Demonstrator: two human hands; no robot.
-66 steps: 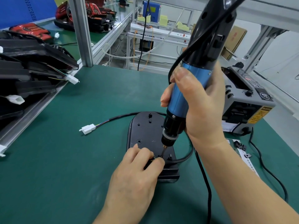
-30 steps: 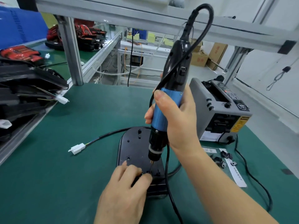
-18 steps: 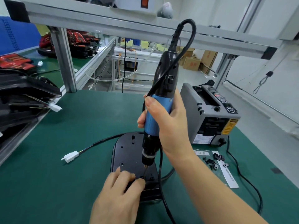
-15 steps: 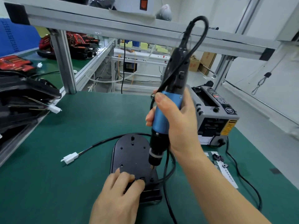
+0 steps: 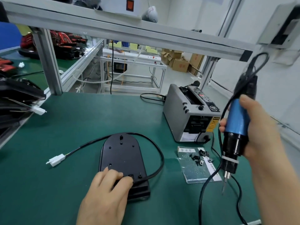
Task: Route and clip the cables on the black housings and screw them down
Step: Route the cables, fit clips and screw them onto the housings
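Observation:
A black housing (image 5: 122, 155) lies flat on the green mat. Its black cable (image 5: 159, 157) loops round the right side and runs left to a white connector (image 5: 56, 159). My left hand (image 5: 106, 191) presses on the housing's near end, fingertips beside a small clip (image 5: 131, 177). My right hand (image 5: 258, 129) grips a blue and black electric screwdriver (image 5: 235, 127), held upright off to the right, its bit (image 5: 224, 186) in the air above the mat.
A grey tape dispenser (image 5: 188, 112) stands at the back right. Small black clips (image 5: 200, 155) lie on a plastic bag in front of it. Stacked black housings (image 5: 14, 101) fill the left edge. An aluminium frame post (image 5: 47, 62) rises at the back left.
My right hand has lifted the screwdriver off the housing and swung it far to the right. My left hand stays on the housing's near end. The camera view has risen.

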